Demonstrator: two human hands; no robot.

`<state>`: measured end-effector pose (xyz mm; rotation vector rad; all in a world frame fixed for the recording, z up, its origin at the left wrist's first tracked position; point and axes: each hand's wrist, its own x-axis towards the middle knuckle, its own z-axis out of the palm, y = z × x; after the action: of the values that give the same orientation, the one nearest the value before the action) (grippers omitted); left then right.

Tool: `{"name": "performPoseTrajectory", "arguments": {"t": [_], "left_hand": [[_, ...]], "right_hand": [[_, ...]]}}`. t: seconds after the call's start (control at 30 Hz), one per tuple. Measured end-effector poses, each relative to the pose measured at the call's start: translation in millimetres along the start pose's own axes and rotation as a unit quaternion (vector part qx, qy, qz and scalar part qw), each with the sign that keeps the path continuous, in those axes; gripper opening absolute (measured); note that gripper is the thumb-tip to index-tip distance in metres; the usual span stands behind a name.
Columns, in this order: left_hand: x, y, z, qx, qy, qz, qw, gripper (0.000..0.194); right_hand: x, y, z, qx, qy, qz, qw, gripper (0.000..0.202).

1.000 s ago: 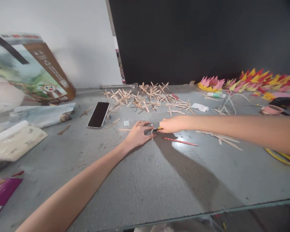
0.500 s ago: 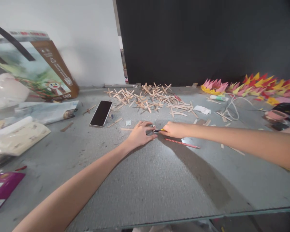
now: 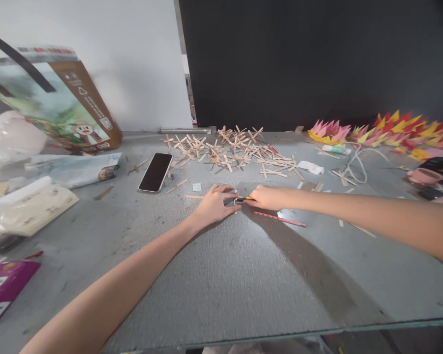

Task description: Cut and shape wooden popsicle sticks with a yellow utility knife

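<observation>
Near the middle of the table, my left hand [image 3: 216, 202] rests with thumb and fingertips closed around a short wooden craft stick [image 3: 236, 201], which lies crosswise to the fingers. My right hand [image 3: 262, 196] grips a slim yellow-and-black tool [image 3: 244, 198] that looks like a utility knife. Its dark end points left and meets the stick. Most of its handle is hidden in my fist. Just below the right wrist lies a red pencil [image 3: 279, 219]. Another flat stick [image 3: 194, 197] pokes out left of my left hand.
Behind my hands is a pile of crossed wooden sticks [image 3: 229, 152]. A phone [image 3: 155, 172] and a small pale square [image 3: 196, 187] lie to the left, near a printed bag [image 3: 84, 105]. At the right are a white cable [image 3: 358, 164], a glue stick [image 3: 335, 149] and folded-paper pieces [image 3: 328, 132].
Both hands stay in almost the same place, still on the stick and the tool. The whole view has shifted very slightly.
</observation>
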<state>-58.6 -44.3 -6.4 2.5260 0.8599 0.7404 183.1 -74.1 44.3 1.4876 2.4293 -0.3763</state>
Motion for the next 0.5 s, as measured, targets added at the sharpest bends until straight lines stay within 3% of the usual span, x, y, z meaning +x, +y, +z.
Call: {"name": "performPoseTrajectory", "arguments": {"t": [0.3,0.5], "left_hand": [[0,0,0.1,0.003,-0.003,-0.004,1.000,0.039],[0,-1,0.4,0.006,-0.002,0.000,1.000,0.039]], "right_hand": [[0,-2,-2,0.000,-0.003,0.000,1.000,0.064],[-4,-10,-14,-0.001,-0.020,0.018,1.000,0.064]]}}
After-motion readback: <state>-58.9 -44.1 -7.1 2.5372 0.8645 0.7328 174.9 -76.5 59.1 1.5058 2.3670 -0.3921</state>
